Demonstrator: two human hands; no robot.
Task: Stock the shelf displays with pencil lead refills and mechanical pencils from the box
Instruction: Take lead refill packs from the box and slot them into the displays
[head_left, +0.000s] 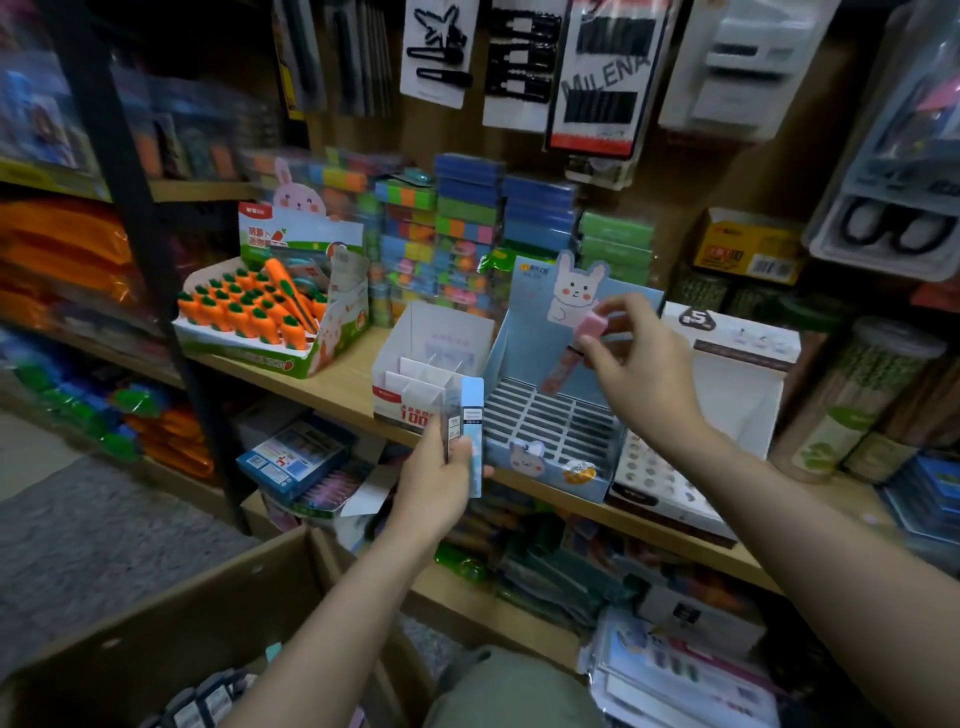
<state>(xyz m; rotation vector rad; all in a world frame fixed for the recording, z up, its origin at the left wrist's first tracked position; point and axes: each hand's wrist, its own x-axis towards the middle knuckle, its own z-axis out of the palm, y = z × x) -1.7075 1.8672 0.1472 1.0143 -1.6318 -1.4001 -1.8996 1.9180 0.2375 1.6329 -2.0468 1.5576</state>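
My left hand (434, 480) grips a small bunch of pencil lead refill cases (465, 426), pale blue and clear, held upright in front of the shelf edge. My right hand (641, 371) pinches a pink-capped lead refill case (576, 345) by its top, hanging it over the blue rabbit display box (550, 462). That box has a white grid of slots that look unfilled. To its left stands a white display box (415, 374) with dividers. The cardboard box (171, 623) sits at the bottom left, with more packs (202, 701) inside.
A carrot-shaped item display (260, 312) stands at the left of the wooden shelf (343, 384). A white open box (737, 374) sits right of the rabbit display. Stacked colourful packs fill the back, hair-clip cards hang above, and a lower shelf holds mixed stationery.
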